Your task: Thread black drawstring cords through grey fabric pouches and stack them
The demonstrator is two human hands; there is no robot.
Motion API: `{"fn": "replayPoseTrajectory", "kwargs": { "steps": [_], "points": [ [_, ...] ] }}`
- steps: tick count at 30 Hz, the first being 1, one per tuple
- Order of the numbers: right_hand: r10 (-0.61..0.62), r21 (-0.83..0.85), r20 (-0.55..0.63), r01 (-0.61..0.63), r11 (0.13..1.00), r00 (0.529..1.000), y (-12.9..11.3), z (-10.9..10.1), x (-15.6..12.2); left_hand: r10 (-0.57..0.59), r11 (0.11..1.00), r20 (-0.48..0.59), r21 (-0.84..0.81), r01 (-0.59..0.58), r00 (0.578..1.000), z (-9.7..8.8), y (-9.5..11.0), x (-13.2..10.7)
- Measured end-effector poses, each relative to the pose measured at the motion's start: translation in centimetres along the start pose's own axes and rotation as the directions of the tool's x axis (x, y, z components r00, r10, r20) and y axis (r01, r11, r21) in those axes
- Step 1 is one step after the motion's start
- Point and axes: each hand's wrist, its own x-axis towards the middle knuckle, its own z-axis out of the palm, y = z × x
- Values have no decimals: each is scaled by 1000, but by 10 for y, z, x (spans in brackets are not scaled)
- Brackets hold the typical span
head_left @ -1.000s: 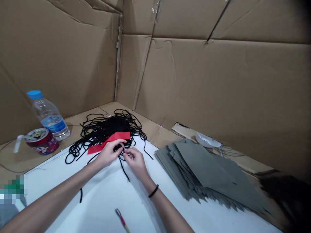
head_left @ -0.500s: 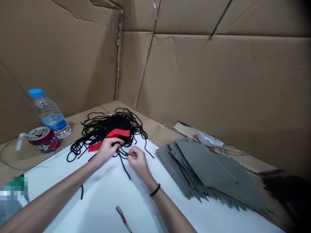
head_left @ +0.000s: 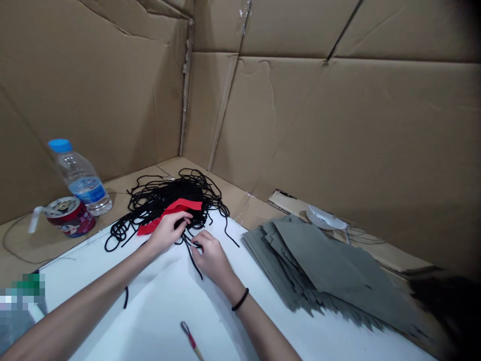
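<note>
A heap of thin black cords (head_left: 161,193) lies at the table's far corner, with a folded red strip (head_left: 184,205) across its front. My left hand (head_left: 169,231) is closed at the near edge of the heap, thumb and fingers pinched on black cord beside the red strip. Just to its right, my right hand (head_left: 211,254) has its fingertips pinched together on a black cord; the exact grip is partly hidden by the fingers. Loose cord ends hang down between both hands onto the white tabletop (head_left: 158,306).
A stack of grey-green sheets (head_left: 323,265) fills the right side, with a white dish (head_left: 326,218) behind it. On the left stand a water bottle (head_left: 88,188) and a red can (head_left: 71,218). A loop-ended tool (head_left: 191,338) lies in front. Cardboard walls (head_left: 338,130) enclose the table.
My right hand has shifted slightly left and down, closer to the loose cord ends, and turned a little. My left hand stays nearly where it was.
</note>
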Motion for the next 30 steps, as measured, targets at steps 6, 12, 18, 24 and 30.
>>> {"fn": "replayPoseTrajectory", "kwargs": {
  "steps": [6, 12, 18, 24, 30],
  "points": [
    [65, -473, 153, 15, 881, 986, -8, -4, 1, 103, 994, 159, 10, -106, 982, -5, -9, 1],
    [99, -633, 180, 38, 773, 979, -13, -7, 1, 203, 975, 298, 28, -222, 933, -11, -11, 1],
    [111, -659, 186, 40, 751, 976, -18, -1, 0, 242, 959, 313, 67, -275, 918, -12, -8, 0],
    [207, -612, 181, -54, 789, 961, -26, -8, 1, 231, 961, 352, 61, -269, 907, -14, -14, 0],
    [274, -460, 170, -169, 872, 947, -25, -37, 3, 223, 962, 389, 59, -265, 894, -14, -18, 2]
  ]
}}
